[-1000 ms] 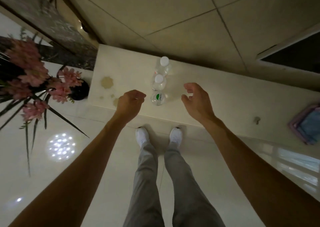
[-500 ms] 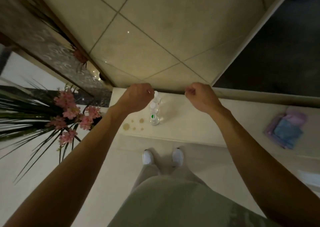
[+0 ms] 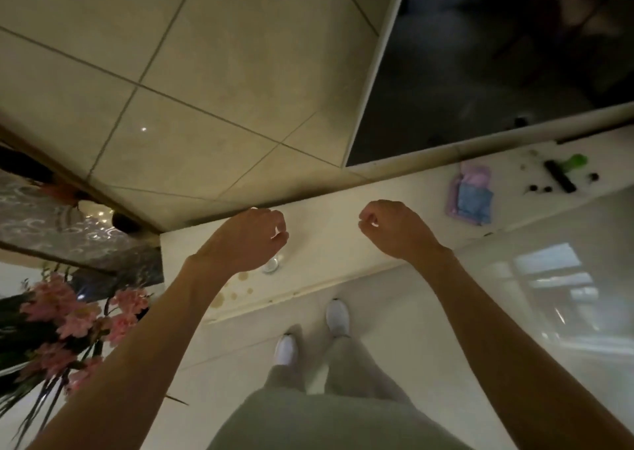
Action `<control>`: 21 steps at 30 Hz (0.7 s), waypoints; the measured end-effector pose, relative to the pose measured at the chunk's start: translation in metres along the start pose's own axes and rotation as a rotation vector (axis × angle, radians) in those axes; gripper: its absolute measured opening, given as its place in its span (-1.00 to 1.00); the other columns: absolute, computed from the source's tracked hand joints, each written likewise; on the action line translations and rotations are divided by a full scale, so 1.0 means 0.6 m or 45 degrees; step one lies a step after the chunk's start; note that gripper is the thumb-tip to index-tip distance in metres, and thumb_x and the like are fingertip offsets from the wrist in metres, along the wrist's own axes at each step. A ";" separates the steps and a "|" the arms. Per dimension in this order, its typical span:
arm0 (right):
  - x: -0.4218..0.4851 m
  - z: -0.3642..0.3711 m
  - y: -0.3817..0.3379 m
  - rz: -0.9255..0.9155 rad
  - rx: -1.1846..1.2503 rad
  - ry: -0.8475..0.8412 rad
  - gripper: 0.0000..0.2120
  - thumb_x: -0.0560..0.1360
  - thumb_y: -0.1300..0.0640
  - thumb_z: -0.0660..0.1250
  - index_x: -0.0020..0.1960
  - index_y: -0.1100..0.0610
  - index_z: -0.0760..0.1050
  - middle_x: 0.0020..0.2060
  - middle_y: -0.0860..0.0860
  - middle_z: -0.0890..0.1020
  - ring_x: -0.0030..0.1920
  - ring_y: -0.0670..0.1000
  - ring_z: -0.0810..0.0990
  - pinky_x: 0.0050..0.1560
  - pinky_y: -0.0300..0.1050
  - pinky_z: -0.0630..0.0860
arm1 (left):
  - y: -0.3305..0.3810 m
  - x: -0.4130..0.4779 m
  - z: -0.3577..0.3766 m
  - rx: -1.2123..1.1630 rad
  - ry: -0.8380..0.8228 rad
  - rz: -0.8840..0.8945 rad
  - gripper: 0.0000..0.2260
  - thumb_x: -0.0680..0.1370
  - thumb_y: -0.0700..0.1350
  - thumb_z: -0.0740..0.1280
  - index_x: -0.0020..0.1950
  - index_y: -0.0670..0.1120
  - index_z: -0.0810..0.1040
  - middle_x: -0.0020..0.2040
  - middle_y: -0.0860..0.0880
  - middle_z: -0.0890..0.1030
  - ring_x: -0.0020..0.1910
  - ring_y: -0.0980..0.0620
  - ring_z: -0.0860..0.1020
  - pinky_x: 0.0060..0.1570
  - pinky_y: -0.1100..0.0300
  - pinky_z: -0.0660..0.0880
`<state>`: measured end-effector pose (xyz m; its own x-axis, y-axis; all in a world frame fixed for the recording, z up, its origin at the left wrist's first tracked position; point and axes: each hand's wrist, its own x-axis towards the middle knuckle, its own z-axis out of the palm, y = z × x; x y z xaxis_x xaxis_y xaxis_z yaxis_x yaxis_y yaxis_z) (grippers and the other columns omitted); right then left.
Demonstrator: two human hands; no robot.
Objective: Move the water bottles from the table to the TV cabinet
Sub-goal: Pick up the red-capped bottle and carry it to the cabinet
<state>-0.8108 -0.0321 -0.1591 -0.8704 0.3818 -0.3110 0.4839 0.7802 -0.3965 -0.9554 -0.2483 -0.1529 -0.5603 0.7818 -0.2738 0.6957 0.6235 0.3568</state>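
The water bottles (image 3: 272, 263) stand in a short row on the white TV cabinet top (image 3: 329, 243); only the clear base of the nearest one shows below my left hand, which hides the others. My left hand (image 3: 248, 238) hovers over them with fingers curled and nothing in it. My right hand (image 3: 391, 230) is held above the cabinet to the right of the bottles, also loosely closed and holding nothing. Both arms reach forward from the bottom of the view.
A dark TV screen (image 3: 497, 58) hangs above the cabinet at the right. A purple and blue cloth (image 3: 470, 194), a black remote (image 3: 559, 175) and a green object (image 3: 576, 159) lie on the cabinet's right part. A pink flower arrangement (image 3: 68, 316) stands at the left.
The view has tilted up and swung right, showing more of the TV. Both hands have risen with it and curled; the left hand now covers most of the bottles.
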 end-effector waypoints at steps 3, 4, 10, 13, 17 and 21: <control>-0.068 0.012 0.011 0.133 0.028 0.105 -0.77 0.57 0.07 0.25 0.14 0.15 0.54 0.07 0.04 0.62 0.08 0.03 0.58 0.14 -0.04 0.52 | 0.021 0.001 0.001 0.038 -0.099 0.122 -0.80 0.61 0.03 0.21 0.06 -0.04 0.56 0.06 -0.01 0.61 0.01 0.00 0.54 -0.06 0.18 0.36; -0.090 0.016 0.014 0.177 0.043 0.125 -0.78 0.56 0.08 0.25 0.12 0.15 0.55 0.06 0.04 0.62 0.07 0.04 0.59 0.12 -0.05 0.52 | 0.033 0.002 0.001 0.060 -0.116 0.156 -0.80 0.61 0.03 0.21 0.07 -0.03 0.55 0.06 -0.01 0.61 0.02 0.00 0.53 -0.06 0.19 0.36; -0.201 0.033 0.047 0.405 0.127 0.224 -0.79 0.56 0.07 0.25 0.12 0.09 0.56 0.05 0.02 0.62 0.07 0.03 0.58 0.12 0.00 0.53 | 0.147 0.005 0.011 0.139 -0.193 0.432 -0.77 0.62 0.03 0.18 0.15 -0.06 0.52 0.08 -0.02 0.57 -0.03 0.06 0.46 -0.04 0.20 0.34; -0.259 0.036 0.062 0.484 0.155 0.305 -0.78 0.57 0.06 0.24 0.14 0.09 0.55 0.06 0.01 0.61 0.06 0.01 0.58 0.09 -0.08 0.52 | 0.209 -0.006 0.028 0.165 -0.267 0.532 -0.76 0.62 0.03 0.19 0.17 -0.06 0.52 0.10 -0.03 0.58 0.01 0.04 0.51 -0.01 0.17 0.41; -0.351 0.040 0.096 0.540 0.189 0.408 -0.76 0.58 0.06 0.23 0.16 0.11 0.56 0.07 0.02 0.61 0.04 0.00 0.58 0.07 -0.08 0.53 | 0.300 -0.039 0.057 0.255 -0.309 0.662 -0.74 0.63 0.03 0.18 0.20 -0.07 0.52 0.14 -0.03 0.57 0.04 0.03 0.51 -0.02 0.20 0.37; -0.475 0.054 0.155 0.653 0.214 0.498 -0.77 0.58 0.06 0.23 0.16 0.10 0.56 0.07 0.00 0.61 0.02 -0.03 0.58 0.05 -0.15 0.51 | 0.405 -0.087 0.104 0.288 -0.342 0.757 -0.73 0.62 0.01 0.19 0.19 -0.11 0.53 0.17 -0.09 0.58 0.11 -0.06 0.54 0.08 0.09 0.46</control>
<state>-0.5146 -0.0846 -0.1353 -0.4797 0.8603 -0.1725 0.8256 0.3761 -0.4206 -0.7292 -0.1373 -0.1076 0.0563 0.9486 -0.3114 0.9434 0.0516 0.3277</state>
